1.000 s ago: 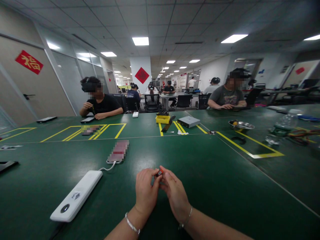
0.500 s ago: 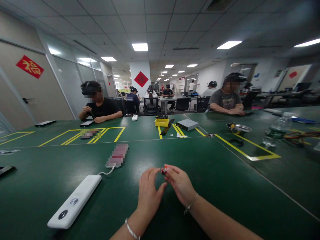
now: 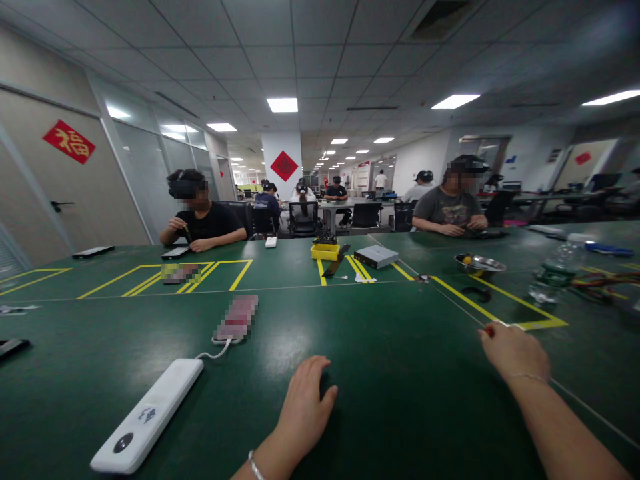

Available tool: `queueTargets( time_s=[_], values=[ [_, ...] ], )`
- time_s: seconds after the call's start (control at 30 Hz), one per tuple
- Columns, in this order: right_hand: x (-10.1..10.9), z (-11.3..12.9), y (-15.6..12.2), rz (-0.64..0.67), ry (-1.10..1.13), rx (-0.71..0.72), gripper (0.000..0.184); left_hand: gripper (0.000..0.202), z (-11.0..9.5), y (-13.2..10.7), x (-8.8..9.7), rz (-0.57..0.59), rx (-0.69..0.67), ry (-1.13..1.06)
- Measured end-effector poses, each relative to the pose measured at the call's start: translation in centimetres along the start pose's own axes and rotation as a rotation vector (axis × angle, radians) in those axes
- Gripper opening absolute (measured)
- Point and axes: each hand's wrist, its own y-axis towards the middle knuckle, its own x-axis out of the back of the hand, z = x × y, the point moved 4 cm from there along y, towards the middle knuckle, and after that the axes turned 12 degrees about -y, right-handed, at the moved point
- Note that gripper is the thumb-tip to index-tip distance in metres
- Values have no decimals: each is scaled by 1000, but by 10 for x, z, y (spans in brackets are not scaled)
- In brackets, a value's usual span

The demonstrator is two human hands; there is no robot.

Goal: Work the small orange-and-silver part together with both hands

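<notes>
Small red object [image 3: 489, 330] is pinched by right hand [image 3: 517, 353], mostly hidden; direction, long axis indiscernible. Left hand [image 3: 305, 410] is held unclenched.

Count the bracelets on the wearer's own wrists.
2: a silver bracelet at the left hand's wrist, cut by the bottom edge, and a thinner bracelet at the right hand's wrist. Others may lie out of frame.
</notes>
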Motion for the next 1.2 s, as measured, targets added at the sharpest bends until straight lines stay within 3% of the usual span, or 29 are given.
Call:
queueTargets(
  time_s=[0.07, 0.17, 0.27, 0.33, 0.4, 0.47, 0.53, 0.67, 0.73, 0.8, 0.87, 0.93, 1.0, 1.1, 1.2],
  values=[
    [-14, -23, 1, 84, -14, -104, 33, 37, -2, -1, -1, 32, -15, 5],
    [-28, -36, -3, 170, 14, -196, 35, 37, -4, -2, -2, 65, -36, 25],
    [-28, -31, -7, 153, 4, -249, 41, 38, -5, -2, -2, 80, -46, 42],
    [-18, -17, -10, 76, -32, -251, 48, 39, -4, -2, -2, 78, -43, 49],
    [-1, 14, -18, -54, -41, -134, 49, 41, -3, -2, -3, 73, -29, 53],
    [16, 62, -35, -156, 34, 111, 45, 42, -2, -2, -3, 68, -18, 55],
    [28, 116, -64, -159, 202, 382, 39, 44, -1, -3, -3, 61, -15, 55],
    [30, 204, -144, 47, 647, 778, 36, 48, 2, -3, -6, 77, -36, 53],
    [23, 227, -178, 189, 772, 898, 41, 51, 3, -4, -8, 113, -54, 65],
    [16, 235, -194, 278, 792, 963, 44, 55, 2, -4, -9, 144, -58, 86],
    [15, 230, -187, 267, 751, 985, 42, 56, 1, -5, -8, 162, -41, 108],
    [19, 212, -160, 169, 630, 922, 36, 56, 0, -5, -7, 169, -19, 123],
    [24, 181, -119, 39, 411, 727, 32, 55, -2, -5, -5, 167, -12, 125],
    [26, 114, -59, -105, 49, 334, 34, 54, -4, -5, -4, 165, -25, 106],
    [13, 41, -21, -109, -106, -25, 42, 52, -4, -5, -4, 179, -28, 97]
  ],
)
